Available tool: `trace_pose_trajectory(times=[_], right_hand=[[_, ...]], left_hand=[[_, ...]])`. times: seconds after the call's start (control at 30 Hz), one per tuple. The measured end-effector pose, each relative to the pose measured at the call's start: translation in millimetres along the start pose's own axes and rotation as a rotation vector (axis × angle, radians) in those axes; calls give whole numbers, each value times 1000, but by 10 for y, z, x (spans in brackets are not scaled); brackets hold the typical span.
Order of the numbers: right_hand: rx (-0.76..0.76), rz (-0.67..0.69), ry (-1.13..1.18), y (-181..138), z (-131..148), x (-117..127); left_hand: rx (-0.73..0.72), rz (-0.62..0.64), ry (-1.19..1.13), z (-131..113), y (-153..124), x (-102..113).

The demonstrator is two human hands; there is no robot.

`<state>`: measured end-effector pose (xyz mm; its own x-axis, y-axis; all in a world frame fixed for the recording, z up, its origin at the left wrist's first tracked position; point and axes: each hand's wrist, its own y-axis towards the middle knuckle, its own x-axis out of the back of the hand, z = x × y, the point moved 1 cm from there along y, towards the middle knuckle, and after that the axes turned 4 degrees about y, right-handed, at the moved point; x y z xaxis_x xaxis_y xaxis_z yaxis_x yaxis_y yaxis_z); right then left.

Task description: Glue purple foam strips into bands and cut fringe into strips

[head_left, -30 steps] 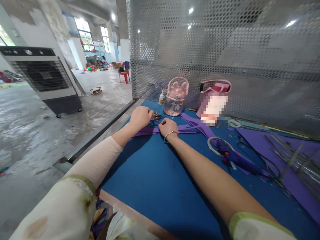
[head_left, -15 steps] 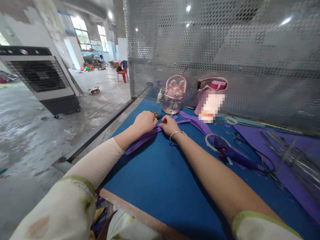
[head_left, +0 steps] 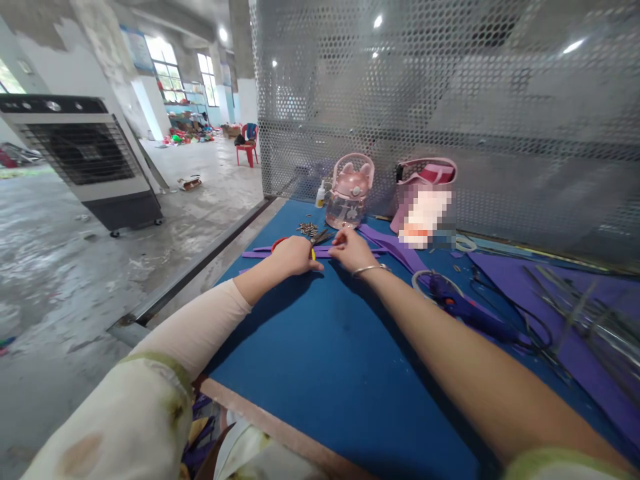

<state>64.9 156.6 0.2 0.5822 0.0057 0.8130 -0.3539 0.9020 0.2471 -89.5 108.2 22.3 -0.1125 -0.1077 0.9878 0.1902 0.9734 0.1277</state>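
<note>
The left hand (head_left: 294,257) is bent over the counter (head_left: 320,360), its thumb pointing toward the right hand; I can't tell whether its grip has closed on the scissors (head_left: 321,237), whose red and yellow handle parts show on either side of the fingers and whose dark blades point away from the person. The right hand (head_left: 353,248), with a bracelet (head_left: 370,269) at the wrist, has thumb and fingertips drawn close in a narrow grip, and I can't tell if anything thin sits between them. Narrow purple strips (head_left: 257,253) lie crosswise on the counter, passing behind the left hand and on toward the right. Just beyond the blades is a small pile of metal pieces (head_left: 307,229). Farther back stand a small white bottle (head_left: 321,195) and a pink lidded cup (head_left: 345,208), with a pink bag (head_left: 401,215) to the right. A wider purple band (head_left: 393,241) runs from near the cup toward a blue glue gun (head_left: 477,317). Behind everything rises a perforated metal panel (head_left: 440,80).
</note>
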Motion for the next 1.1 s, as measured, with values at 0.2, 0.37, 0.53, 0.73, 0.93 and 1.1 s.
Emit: trace_pose_trajectory(times=[0.2,0.37,0.53,0.73,0.93,1.1], right_hand=[[125,-208,-129,-1055,-202,1082],[122,-318,-308,-1739,-822,1510],[164,-222,-413,-1852,-1253,1356],[158,-138,-438,-1814,-1360,1188],[133,-144,-456,-1807,-1358,1175],[78,-164,-496,-1846,-1267,1167]], left_hand=[[-106,-188,3,-160,15,-6],[-326,-254,83,-754,352,-123],[-659,-235,192,-1422,913,-237],[-769,-134,332,-1699,1256,-277],[-695,-86,405,-1702,1201,-11],[-532,-69,442,-1634,1046,340]])
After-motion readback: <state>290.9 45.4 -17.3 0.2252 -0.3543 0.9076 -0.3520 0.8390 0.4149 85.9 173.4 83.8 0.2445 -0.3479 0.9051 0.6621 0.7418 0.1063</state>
